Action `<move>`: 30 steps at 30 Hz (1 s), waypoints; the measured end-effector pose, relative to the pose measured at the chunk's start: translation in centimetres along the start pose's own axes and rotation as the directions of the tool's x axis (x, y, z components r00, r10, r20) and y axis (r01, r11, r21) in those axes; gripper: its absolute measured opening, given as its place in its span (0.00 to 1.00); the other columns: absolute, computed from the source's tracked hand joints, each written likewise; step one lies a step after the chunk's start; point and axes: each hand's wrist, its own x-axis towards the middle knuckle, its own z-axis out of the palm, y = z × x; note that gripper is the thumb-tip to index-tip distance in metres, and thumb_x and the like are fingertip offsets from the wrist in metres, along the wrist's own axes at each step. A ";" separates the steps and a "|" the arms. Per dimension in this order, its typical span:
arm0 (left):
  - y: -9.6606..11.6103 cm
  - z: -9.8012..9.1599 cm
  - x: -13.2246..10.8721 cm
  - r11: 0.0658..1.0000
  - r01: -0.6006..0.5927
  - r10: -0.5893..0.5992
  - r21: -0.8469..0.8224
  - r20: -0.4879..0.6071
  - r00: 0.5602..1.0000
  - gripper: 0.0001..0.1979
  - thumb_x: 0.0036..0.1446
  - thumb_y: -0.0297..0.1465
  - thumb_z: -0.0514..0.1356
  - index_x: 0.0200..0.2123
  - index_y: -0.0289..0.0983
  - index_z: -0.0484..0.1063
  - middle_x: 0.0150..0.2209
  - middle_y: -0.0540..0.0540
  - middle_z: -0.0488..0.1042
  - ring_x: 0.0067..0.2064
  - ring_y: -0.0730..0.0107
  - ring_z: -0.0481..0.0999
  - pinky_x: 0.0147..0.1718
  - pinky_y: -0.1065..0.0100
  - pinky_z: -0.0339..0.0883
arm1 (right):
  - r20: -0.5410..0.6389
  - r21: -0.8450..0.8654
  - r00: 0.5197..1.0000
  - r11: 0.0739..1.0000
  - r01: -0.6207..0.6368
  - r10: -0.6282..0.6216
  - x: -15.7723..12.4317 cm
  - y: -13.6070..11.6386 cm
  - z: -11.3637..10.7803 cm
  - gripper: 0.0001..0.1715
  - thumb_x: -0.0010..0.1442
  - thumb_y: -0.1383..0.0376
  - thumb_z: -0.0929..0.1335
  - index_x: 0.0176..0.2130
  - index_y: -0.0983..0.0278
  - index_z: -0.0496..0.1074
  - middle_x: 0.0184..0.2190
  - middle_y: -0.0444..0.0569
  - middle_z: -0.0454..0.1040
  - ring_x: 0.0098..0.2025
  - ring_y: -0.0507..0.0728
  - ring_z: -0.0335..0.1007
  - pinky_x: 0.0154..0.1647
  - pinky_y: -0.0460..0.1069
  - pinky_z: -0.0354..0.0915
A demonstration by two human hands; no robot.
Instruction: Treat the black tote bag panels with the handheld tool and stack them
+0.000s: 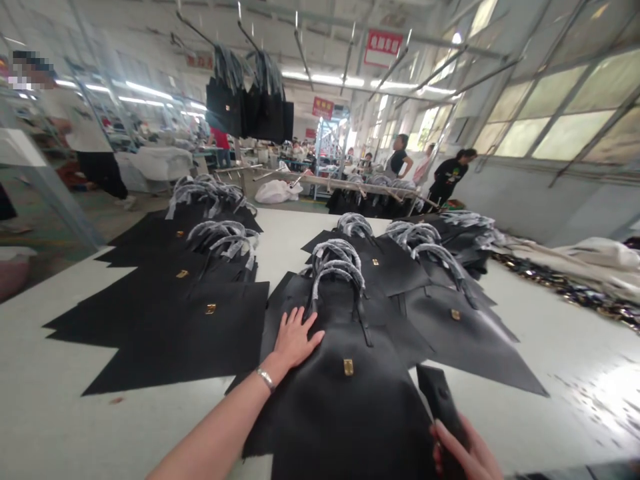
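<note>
"Where's the left hand (295,340)?"

"Flat on a black leather bag (333,407), fingers (301,325) spread apart, the brass clasp (348,367) just right of them and the wrapped handles (337,273) just beyond them."

"And the right hand (463,450)?"

"Its fingers (440,448) curl together, clamped on a narrow black leather strip (439,397) that rises past them, just beside the bag."

"What's further from the fingers?"

"More black bags (175,333) in overlapping rows, well left of the left hand's fingers, all on a white tabletop (75,413)."
</note>
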 end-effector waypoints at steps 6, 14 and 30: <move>2.5 -2.2 -6.2 0.997 -0.065 0.067 -0.041 0.037 0.997 0.31 0.59 0.47 0.54 0.64 0.44 0.55 0.65 0.38 0.52 0.66 0.46 0.48 0.60 0.42 0.41 | 0.071 -0.215 0.989 0.970 -0.114 0.132 0.0 -3.5 -0.8 0.30 0.53 0.46 0.69 0.48 0.63 0.65 0.15 0.38 0.66 0.18 0.55 0.67 0.17 0.47 0.63; 10.9 -3.8 -11.4 0.782 -0.538 0.586 -0.315 0.075 0.807 0.27 0.62 0.40 0.54 0.63 0.44 0.55 0.66 0.46 0.51 0.67 0.57 0.46 0.64 0.49 0.38 | 0.157 -0.235 0.923 0.921 -0.311 0.352 1.4 -6.8 -1.9 0.21 0.57 0.48 0.68 0.35 0.63 0.65 0.27 0.44 0.71 0.18 0.51 0.67 0.13 0.45 0.62; 11.6 -3.1 -11.9 0.779 -0.514 0.581 -0.359 0.105 0.807 0.24 0.63 0.42 0.51 0.61 0.43 0.59 0.65 0.45 0.54 0.66 0.55 0.48 0.63 0.47 0.38 | 0.301 -0.311 0.878 0.908 -0.280 0.373 3.9 -9.0 -0.7 0.21 0.58 0.49 0.67 0.37 0.64 0.66 0.29 0.45 0.72 0.17 0.50 0.67 0.14 0.44 0.62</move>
